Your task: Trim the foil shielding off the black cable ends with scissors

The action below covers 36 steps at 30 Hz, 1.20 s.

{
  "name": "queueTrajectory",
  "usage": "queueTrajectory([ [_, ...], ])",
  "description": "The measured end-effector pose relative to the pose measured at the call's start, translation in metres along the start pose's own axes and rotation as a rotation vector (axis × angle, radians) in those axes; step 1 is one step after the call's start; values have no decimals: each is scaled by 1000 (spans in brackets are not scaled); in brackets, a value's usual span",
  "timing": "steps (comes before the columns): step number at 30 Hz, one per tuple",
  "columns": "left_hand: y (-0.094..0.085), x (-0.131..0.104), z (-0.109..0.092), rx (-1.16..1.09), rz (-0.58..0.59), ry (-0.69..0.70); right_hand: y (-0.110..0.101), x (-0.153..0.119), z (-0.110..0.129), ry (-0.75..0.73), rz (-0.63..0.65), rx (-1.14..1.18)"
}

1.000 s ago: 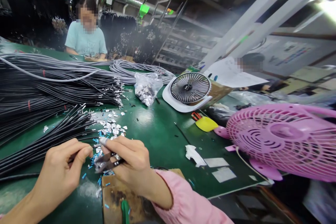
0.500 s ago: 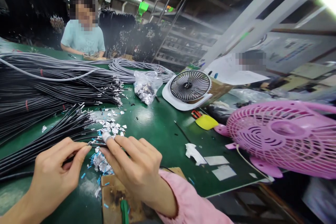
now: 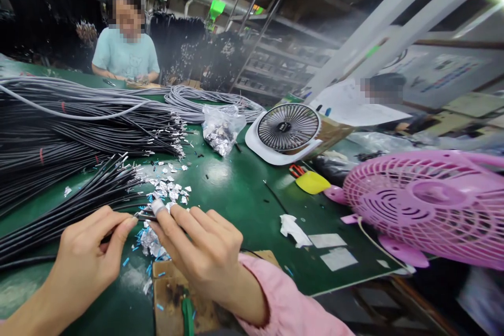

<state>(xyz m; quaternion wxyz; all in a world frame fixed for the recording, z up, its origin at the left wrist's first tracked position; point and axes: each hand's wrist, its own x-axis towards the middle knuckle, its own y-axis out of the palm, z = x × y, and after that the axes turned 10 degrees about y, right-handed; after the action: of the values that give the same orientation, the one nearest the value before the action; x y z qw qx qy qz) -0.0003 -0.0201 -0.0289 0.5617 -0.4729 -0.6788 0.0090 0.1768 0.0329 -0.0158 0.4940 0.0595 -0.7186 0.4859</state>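
My left hand (image 3: 87, 254) is closed, thumb and forefinger pinching the bare, silvery end of a thin black cable (image 3: 147, 217). Just to the right, my right hand (image 3: 207, 249) grips the same dark length between thumb and fingers; a pale wrap covers one fingertip. Its far part is hidden by the hand. Behind and left of my hands lies a bundle of black cables (image 3: 84, 194) with stripped ends. Scraps of silver foil (image 3: 151, 241) and blue bits of insulation (image 3: 126, 262) lie beneath the fingers.
A wooden board (image 3: 169, 286) with a green-handled tool (image 3: 188, 315) sits below my right hand. Grey cable coils (image 3: 208, 100), a plastic bag of scraps (image 3: 223, 131), a small fan (image 3: 289, 128) and a pink fan (image 3: 425, 202) stand around. A person (image 3: 125, 52) sits opposite.
Both hands keep nearly the same place and the same pinch on the cable. The view has shifted slightly, so the fans appear a little further right.
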Motion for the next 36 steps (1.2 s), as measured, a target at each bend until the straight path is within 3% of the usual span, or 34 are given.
queueTrajectory([
  [9, -4, 3, 4, -34, 116, -31, 1, -2, 1, -67, 3, -69],
  [18, -3, 2, 8, 24, 100, 105, 3, -5, -3, -102, 59, -74],
  [30, -4, 1, 9, 99, 127, 211, 6, 0, -3, 51, 209, 39],
  [36, -6, 0, 8, 69, 143, 261, 14, 2, -10, 231, 211, 311],
])
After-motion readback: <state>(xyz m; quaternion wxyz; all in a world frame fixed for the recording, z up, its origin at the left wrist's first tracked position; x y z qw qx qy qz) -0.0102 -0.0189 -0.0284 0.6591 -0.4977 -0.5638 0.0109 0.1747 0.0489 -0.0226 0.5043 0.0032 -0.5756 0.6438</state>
